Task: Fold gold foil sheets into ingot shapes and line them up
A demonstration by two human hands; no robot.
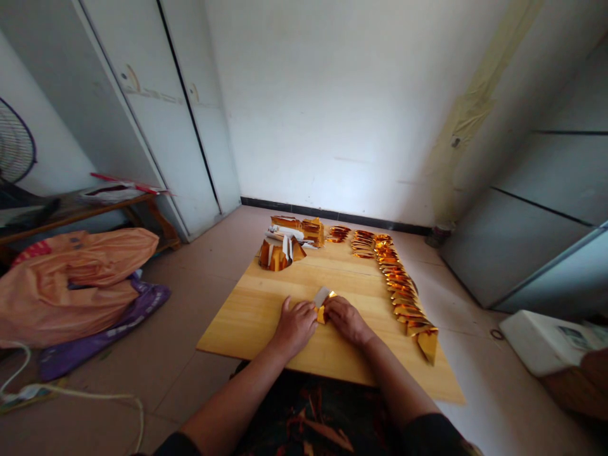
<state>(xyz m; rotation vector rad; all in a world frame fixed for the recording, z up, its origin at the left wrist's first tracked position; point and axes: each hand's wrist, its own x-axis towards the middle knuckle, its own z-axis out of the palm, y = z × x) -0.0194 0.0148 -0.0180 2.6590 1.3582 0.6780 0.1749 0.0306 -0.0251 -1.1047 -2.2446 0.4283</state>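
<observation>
Left hand: the left hand [295, 324] lies knuckles-up on the wooden board [256, 316], fingers curled close together, their tips pressing on the edge of a small gold foil paper [323, 304].
Right hand: the right hand [346, 318] rests just beside it, fingers bunched and bent down onto the same paper from the other side.
Gold foil paper: on the board between the two hands, partly folded, with a pale flap sticking up at the far end.
Finished row: a line of folded gold pieces [401, 291] runs along the board's right side, overlapping one another.
Far edge: a ring-shaped bundle of gold sheets [279, 253] and a stacked gold pile [304, 229].
Floor, left: an orange plastic bag [71, 278] on a purple one.
</observation>
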